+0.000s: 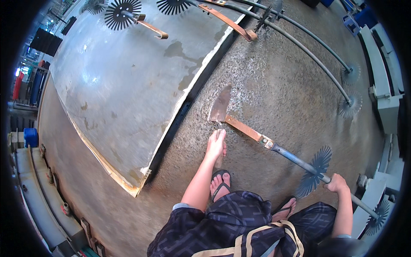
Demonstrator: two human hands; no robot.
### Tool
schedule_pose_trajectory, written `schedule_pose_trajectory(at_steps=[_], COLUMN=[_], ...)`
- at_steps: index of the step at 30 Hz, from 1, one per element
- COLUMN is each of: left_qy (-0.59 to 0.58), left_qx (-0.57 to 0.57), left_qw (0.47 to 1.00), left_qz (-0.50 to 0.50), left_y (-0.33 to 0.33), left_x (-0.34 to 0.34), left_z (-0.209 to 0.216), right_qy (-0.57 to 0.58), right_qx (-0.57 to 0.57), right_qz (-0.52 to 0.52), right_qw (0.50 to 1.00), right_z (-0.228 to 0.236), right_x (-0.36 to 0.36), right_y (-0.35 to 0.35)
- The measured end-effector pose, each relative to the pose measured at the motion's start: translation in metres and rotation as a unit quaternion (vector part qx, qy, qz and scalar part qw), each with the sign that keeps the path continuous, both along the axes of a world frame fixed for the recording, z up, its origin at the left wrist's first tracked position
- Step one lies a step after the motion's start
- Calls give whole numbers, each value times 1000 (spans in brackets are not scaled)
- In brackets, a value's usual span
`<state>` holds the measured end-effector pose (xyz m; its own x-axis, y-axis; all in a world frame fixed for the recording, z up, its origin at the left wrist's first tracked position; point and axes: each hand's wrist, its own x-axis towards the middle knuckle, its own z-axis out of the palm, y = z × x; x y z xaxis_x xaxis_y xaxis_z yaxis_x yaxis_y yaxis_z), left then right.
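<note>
Dark patterned clothing fills 6 o'clock. Ahead, a rod tipped with a copper-coloured strip runs from the right hand towards 10 o'clock. That hand is closed around the rod, beside a slotted disc. The strip's far end lies nearer the left hand, at its 1 o'clock, and appears to meet the trowel's heel; whether they touch, I cannot tell. The left hand grips the trowel, blade pointing past 12 o'clock. Beyond, a grey sheet spreads towards 10 o'clock over the wet floor.
</note>
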<state>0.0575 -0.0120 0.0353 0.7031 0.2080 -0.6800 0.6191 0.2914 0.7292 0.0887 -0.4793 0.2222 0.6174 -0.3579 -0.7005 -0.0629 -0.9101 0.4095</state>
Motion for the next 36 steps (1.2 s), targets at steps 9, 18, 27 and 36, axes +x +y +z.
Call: schedule_pose_trajectory(at_steps=[9,18,27,36], left_qy=[8,26,49,16], left_qx=[-8,16,21,140], left_qw=[999,996,988,966], left_qz=[-53,-78,-145,-219], left_y=[-3,2,1,-2], left_x=[8,12,17,6], left_z=[1,13,21,40], right_qy=[13,9,-5,-70], right_qx=[15,26,48,93], right_qz=[-22,-11,-19,-2], right_qw=[1000,1000,999,993], right_z=[1,6,6,1], right_x=[-1,-2,-1,-16], right_y=[-5,-2,-12,-19])
